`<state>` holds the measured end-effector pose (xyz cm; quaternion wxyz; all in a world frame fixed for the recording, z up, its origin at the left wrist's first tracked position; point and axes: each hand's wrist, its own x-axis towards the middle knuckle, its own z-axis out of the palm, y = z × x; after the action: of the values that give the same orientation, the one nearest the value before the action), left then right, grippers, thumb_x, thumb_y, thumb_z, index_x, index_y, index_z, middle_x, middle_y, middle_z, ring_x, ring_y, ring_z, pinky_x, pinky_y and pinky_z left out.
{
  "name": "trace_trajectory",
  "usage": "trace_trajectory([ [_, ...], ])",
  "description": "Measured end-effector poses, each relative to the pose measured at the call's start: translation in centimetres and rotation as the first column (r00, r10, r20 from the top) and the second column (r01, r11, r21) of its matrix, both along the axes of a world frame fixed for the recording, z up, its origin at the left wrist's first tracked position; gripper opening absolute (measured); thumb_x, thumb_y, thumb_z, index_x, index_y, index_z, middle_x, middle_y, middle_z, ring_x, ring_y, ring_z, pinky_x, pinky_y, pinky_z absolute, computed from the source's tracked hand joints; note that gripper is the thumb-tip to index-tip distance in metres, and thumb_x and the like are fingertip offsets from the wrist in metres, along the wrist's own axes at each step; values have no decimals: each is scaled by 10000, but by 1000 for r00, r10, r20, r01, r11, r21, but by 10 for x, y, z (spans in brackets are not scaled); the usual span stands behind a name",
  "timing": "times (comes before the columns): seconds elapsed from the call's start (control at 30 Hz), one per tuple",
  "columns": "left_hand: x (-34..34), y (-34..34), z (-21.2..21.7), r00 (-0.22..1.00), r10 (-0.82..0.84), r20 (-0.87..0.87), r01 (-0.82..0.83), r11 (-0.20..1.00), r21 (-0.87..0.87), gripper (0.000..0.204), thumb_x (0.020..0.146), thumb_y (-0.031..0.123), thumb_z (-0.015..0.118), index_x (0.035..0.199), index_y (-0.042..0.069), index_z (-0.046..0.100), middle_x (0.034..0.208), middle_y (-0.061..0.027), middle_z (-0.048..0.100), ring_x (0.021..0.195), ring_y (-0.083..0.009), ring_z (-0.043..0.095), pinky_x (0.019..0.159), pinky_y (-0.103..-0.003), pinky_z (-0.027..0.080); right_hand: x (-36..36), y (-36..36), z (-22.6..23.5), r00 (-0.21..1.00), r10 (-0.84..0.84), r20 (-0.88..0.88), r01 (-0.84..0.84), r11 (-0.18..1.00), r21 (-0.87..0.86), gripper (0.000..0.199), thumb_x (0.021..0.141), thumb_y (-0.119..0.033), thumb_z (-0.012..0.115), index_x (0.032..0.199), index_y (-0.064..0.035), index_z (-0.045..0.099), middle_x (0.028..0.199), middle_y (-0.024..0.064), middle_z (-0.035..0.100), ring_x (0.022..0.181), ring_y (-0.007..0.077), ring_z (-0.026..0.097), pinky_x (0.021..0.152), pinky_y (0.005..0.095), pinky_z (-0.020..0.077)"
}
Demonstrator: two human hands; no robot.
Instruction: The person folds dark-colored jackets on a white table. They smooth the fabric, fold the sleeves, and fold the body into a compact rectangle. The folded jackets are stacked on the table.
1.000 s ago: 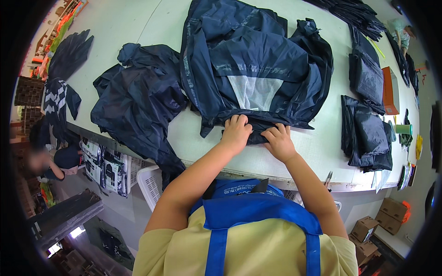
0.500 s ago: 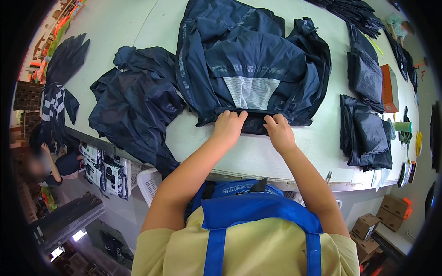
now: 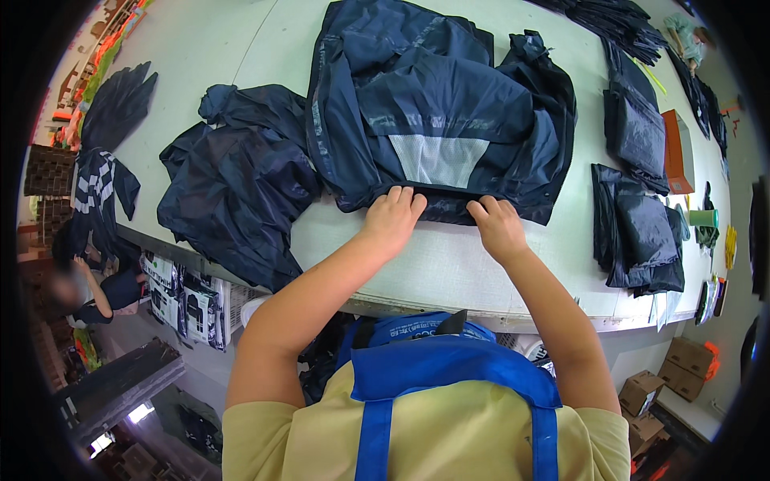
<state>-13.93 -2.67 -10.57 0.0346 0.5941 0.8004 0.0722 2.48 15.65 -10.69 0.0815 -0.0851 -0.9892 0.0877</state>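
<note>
A dark navy jacket (image 3: 449,88) with a white mesh panel (image 3: 440,158) is spread on the pale table. Its near edge lies folded over into a narrow band. My left hand (image 3: 392,218) holds that band left of the middle, fingers curled over it. At the right part of the same band, my right hand (image 3: 498,228) has its fingers bent onto the cloth with the thumb toward the left hand. What lies under the fingers is hidden. Left of the jacket and close against it, a second dark garment (image 3: 237,176) lies crumpled.
Folded dark garments (image 3: 642,232) are stacked on the right, beside an orange box (image 3: 678,152) and a green roll (image 3: 703,219). More dark cloth (image 3: 597,20) lies at the far right. The table's near edge (image 3: 433,313) runs before my body. A person (image 3: 88,289) sits at far left.
My hands have moved slightly apart along the jacket's folded edge, and my left elbow has swung outward. The near band lies a little farther from me. The crumpled garment's near end has drawn back.
</note>
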Motion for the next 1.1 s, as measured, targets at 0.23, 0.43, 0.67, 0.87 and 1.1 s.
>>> trace_trajectory([
  [0.23, -4, -7, 21, 996, -40, 75, 43, 999, -32, 220, 736, 64, 595, 953, 41, 573, 1063, -98, 564, 988, -264, 540, 791, -375, 476, 17, -10, 30, 992, 71, -102, -79, 994, -74, 227, 777, -154, 689, 952, -39, 602, 1017, 110, 594, 883, 288, 588, 799, 384, 477],
  [0.43, -4, -24, 21, 970, -57, 235, 92, 986, -139, 148, 779, 76, 619, 919, 48, 581, 905, -79, 622, 951, -274, 559, 817, -391, 449, 38, -21, 20, 994, 93, -65, -102, 983, -150, 224, 774, -155, 687, 964, -58, 616, 912, 71, 617, 855, 254, 577, 812, 377, 462],
  [0.67, 58, 0, 25, 949, -117, 291, 139, 989, -57, 194, 798, 70, 555, 990, 48, 561, 1014, -138, 602, 927, -319, 570, 807, -423, 466, 40, -47, -9, 998, -49, -36, 38, 968, -247, 142, 755, -137, 698, 829, -105, 581, 669, 51, 585, 731, 247, 559, 762, 391, 434],
  [0.87, 116, 22, -20, 890, -7, 457, -50, 992, 113, 224, 805, 88, 590, 1027, 58, 588, 965, -149, 542, 909, -335, 549, 763, -441, 471, 53, -31, -8, 976, -220, -2, 192, 856, -480, 294, 693, -65, 691, 968, -71, 587, 950, 120, 602, 913, 314, 555, 844, 404, 449],
  [1.1, 120, 39, -24, 887, 212, 411, -212, 976, -46, 133, 785, 206, 702, 866, 101, 692, 995, -58, 536, 921, -298, 509, 752, -463, 401, 86, -12, -10, 952, -265, 156, 304, 884, -356, 317, 688, -25, 647, 1001, -76, 636, 978, 102, 606, 1011, 300, 545, 903, 414, 427],
])
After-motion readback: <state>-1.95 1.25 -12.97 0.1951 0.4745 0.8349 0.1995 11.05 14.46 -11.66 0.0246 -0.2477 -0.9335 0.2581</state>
